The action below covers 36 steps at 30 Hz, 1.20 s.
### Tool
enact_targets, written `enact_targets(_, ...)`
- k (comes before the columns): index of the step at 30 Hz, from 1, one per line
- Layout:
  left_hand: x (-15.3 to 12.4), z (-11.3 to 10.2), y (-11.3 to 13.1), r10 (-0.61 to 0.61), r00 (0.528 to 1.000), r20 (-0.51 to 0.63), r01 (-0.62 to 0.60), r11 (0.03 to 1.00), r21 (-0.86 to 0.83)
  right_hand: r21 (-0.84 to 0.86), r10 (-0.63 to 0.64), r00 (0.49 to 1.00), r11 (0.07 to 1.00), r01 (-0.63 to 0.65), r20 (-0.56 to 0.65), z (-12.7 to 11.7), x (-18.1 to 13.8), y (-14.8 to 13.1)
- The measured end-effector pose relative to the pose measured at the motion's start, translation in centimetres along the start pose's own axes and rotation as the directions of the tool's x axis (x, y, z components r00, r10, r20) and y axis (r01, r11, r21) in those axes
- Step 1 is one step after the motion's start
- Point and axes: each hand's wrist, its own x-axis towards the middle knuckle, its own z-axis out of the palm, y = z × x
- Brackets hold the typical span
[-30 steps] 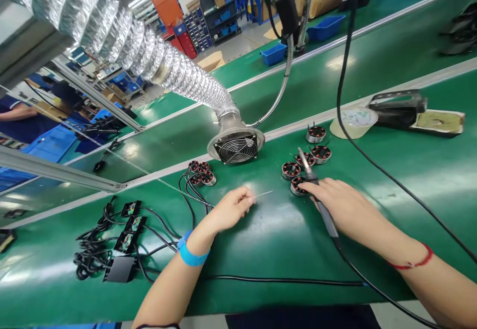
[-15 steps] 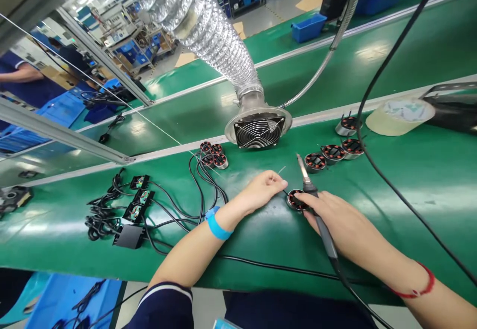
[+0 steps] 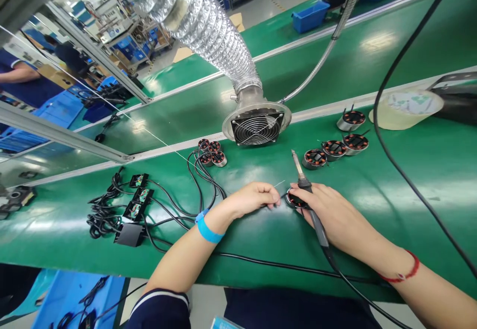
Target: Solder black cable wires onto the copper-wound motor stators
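My left hand (image 3: 259, 199) is closed in a pinch, and a thin silvery solder wire (image 3: 279, 184) pokes out beyond its fingers. A soldering iron (image 3: 316, 224) lies in my right hand (image 3: 328, 209), its metal tip angled up and away from me. The fingers of that hand also rest on a small round motor coil part (image 3: 291, 200), covering much of it. A short dark lead on its left side points toward my left fingertips; whether they touch it, I cannot tell. Beyond my right hand stand several similar coil parts (image 3: 315, 158) with red-and-black tops.
A fume fan (image 3: 257, 129) on a silver duct (image 3: 219, 36) hangs ahead. Corded round parts (image 3: 219, 158) and open black boxes (image 3: 134, 210) with cables sit left. A tape roll (image 3: 406, 110) stands right. A black cable (image 3: 406, 170) crosses the right side. Another person (image 3: 22, 78) is far left.
My left hand has shifted slightly left and down, away from the round part. My right hand, with the soldering iron, has moved a little left. The view has shifted slightly.
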Motion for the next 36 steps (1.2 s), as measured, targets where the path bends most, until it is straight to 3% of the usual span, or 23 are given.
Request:
enact_targets(5,1.0,1.0,0.1,0.044,0.999,-0.009,-0.045,0.976,-0.211,-0.028,-0.008,1.0,1.0,0.007,-0.027,0.3,0.2,-0.1)
enact_targets(9,0.9,2.0,-0.1,0.048,0.993,-0.104,-0.075,0.96,-0.27,-0.04,0.05,0.998,0.998,-0.051,-0.023,0.8,-0.1,-0.3)
enact_targets(12,0.1,2.7,-0.8,0.035,0.984,-0.176,-0.071,0.978,-0.198,-0.043,0.074,0.997,0.996,-0.075,-0.018,1.0,-0.3,-0.2)
enact_targets(18,-0.9,3.4,-2.3,0.119,0.983,-0.142,-0.118,0.993,0.017,0.011,0.047,0.998,0.999,-0.047,-0.036,0.9,-0.3,0.0)
enact_targets(23,-0.7,2.4,-1.7,0.173,0.976,-0.129,-0.169,0.985,0.042,-0.025,0.034,0.997,0.999,-0.036,-0.066,1.0,0.0,-0.1)
enact_targets(27,0.0,2.0,-1.0,0.168,0.984,-0.068,-0.172,0.983,-0.06,-0.06,0.035,0.996,0.997,-0.04,-0.08,0.9,0.3,-0.3)
enact_targets(31,0.0,2.5,-1.3,0.143,0.984,-0.106,-0.158,0.977,-0.145,-0.113,0.091,0.99,0.988,-0.103,-0.112,0.6,0.3,-0.4)
enact_targets(36,-0.9,3.8,-2.6,0.099,0.991,-0.092,-0.103,0.994,-0.037,-0.178,0.095,0.988,0.977,-0.116,-0.125,0.6,0.2,-0.4)
